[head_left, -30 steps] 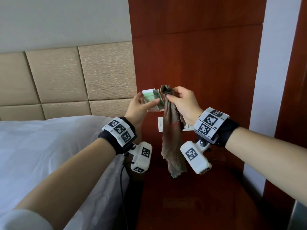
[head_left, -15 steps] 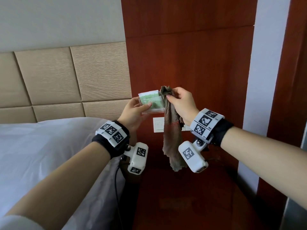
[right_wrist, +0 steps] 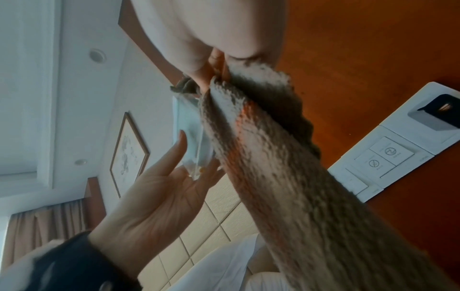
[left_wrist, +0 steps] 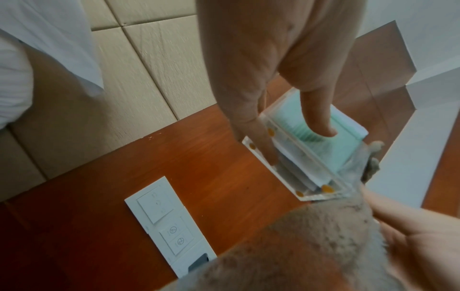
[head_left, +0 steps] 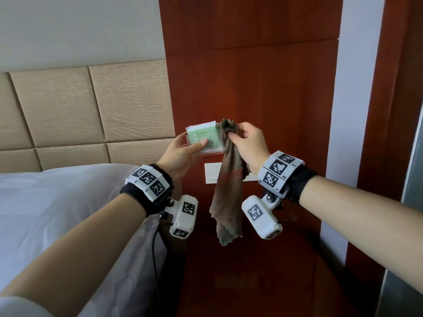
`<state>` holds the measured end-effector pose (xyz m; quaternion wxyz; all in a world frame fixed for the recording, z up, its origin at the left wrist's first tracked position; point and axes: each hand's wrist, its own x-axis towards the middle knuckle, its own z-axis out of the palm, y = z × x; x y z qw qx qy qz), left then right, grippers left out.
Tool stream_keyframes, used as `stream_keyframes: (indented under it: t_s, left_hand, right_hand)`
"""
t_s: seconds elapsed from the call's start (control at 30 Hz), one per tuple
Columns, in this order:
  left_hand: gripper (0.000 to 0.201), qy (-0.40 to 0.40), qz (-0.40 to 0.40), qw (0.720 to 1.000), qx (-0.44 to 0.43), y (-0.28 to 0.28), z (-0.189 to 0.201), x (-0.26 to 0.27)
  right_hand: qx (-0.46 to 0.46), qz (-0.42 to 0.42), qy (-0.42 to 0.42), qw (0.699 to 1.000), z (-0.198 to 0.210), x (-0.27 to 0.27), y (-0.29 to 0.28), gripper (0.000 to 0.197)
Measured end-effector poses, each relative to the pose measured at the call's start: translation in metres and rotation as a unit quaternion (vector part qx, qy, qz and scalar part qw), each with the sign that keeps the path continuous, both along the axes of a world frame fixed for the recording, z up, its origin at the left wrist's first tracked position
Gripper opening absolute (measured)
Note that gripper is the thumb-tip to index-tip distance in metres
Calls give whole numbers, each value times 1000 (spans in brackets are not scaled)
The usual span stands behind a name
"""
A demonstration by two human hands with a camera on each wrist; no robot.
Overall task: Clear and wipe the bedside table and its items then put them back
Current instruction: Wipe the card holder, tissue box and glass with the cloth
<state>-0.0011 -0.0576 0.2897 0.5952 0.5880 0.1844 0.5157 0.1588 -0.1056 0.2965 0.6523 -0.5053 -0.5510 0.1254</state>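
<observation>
From the head view, we hold a clear acrylic card stand with a green-printed insert (head_left: pixel 204 140) up in front of the red-brown wooden wall panel (head_left: pixel 251 83), well above the dark red-brown bedside table top (head_left: pixel 251 271). Our left hand (head_left: pixel 180 154) grasps the stand, thumb across its printed face and fingers behind. Our right hand (head_left: pixel 248 145) pinches the top of a grey-brown terry cloth (head_left: pixel 229 197) against the stand's right edge, and the rest of the cloth hangs loose toward the table. A white switch plate (head_left: pixel 211 173) sits on the panel behind the cloth, and the white bed (head_left: pixel 57 202) lies to our left.

From the left wrist view, the thumb presses flat on the green insert and the fingertips (left_wrist: pixel 270 155) hook the stand's clear base, where small orange feet show. The cloth touches the stand's far edge.

From the right wrist view, thumb and fingers clamp a bunched fold of cloth beside the stand's edge.

We judge the grip light for smooth acrylic: a firm wipe from the right could push the stand out of the left hand. The dangling tail could also drag over the table top.
</observation>
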Motion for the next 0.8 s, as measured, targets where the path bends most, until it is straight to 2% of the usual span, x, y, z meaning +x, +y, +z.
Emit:
stream_keyframes:
  t_s: [0.07, 0.2, 0.4, 0.53, 0.6, 0.7, 0.8]
  left_hand:
    - [38, 21, -9, 1000, 12, -3, 0, 1]
    - [33, 34, 4, 999, 14, -8, 2, 2]
    - [49, 27, 93, 995, -8, -5, 5, 5]
    - [51, 17, 153, 988, -7, -6, 2, 10]
    - [33, 24, 133, 991, 2, -5, 0, 13]
    - [4, 26, 48, 998, 5, -9, -1, 13]
    - [14, 11, 29, 1000, 5, -11, 0, 6]
  right_hand:
    - [2, -19, -1, 1000, 2, 5, 0, 6]
    - [7, -34, -10, 999, 6, 5, -1, 9]
    - [20, -15, -19, 1000, 5, -4, -3, 9]
    - [39, -17, -8, 999, 4, -8, -4, 9]
    - [47, -10, -18, 999, 4, -12, -4, 10]
    - [52, -27, -30, 998, 4, -14, -3, 12]
    - [56, -41, -27, 997, 3, -9, -2, 12]
